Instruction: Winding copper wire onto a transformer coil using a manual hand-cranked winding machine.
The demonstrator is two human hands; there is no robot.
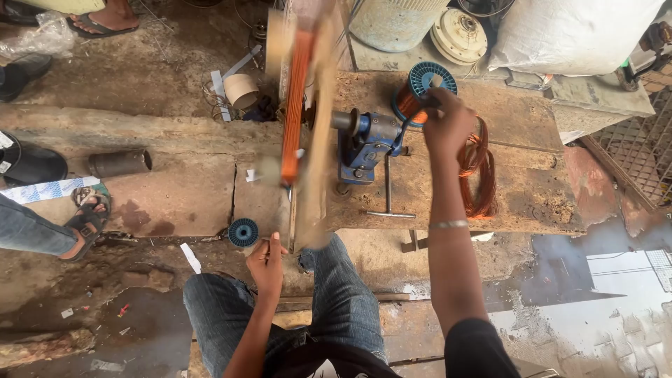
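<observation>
My right hand (448, 122) grips the crank handle of a blue hand winder (367, 143) clamped to a worn wooden bench (532, 203). The winder's wooden former (308, 119) is a blur of motion, with an orange band of copper wire around it. My left hand (267, 262) is held low by my knee with its fingers pinched; a thin wire in them cannot be made out. A blue spool of copper wire (420, 87) stands behind my right hand. Finished copper coils (479, 171) lie on the bench to the right.
A small blue spool (243, 232) lies on the ground by the bench's left end. A metal pipe (120, 163), a tape roll (241, 91) and another person's sandalled foot (87, 220) are at left. A drum (395, 21) and white sack (570, 31) stand behind.
</observation>
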